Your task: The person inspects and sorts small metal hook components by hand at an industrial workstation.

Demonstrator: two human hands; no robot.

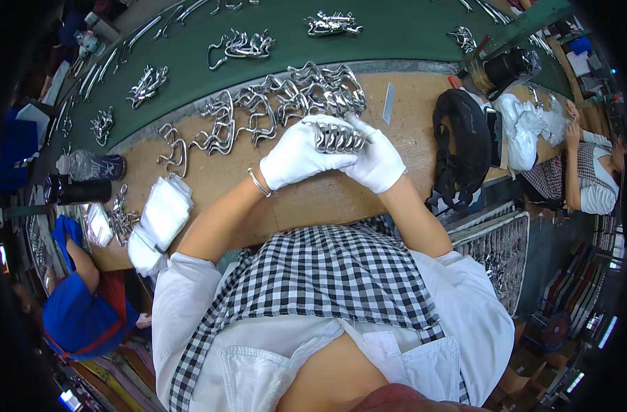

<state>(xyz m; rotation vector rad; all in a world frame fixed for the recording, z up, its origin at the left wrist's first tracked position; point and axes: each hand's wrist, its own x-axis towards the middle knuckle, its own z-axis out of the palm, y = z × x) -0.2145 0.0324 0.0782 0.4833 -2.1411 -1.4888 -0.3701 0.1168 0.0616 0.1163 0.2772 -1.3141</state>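
Observation:
My left hand (293,156) and my right hand (382,161), both in white gloves, close from either side around a stack of shiny bent metal pieces (339,139). The pieces sit side by side in the stack, their curved ends facing up between my fingers. Just beyond my hands, a heap of similar bent metal pieces (320,89) lies on the wooden bench (279,213). More loose bent pieces (221,123) spread to the left of the heap. Part of the held stack is hidden by my gloves.
A green belt (293,48) carrying metal clusters runs beyond the bench. To the right lie a flat metal strip (388,103), a black padded bag (458,141) and white plastic bags (519,127). Left are white packets (166,209) and a bottle (90,166). Co-workers sit at both sides.

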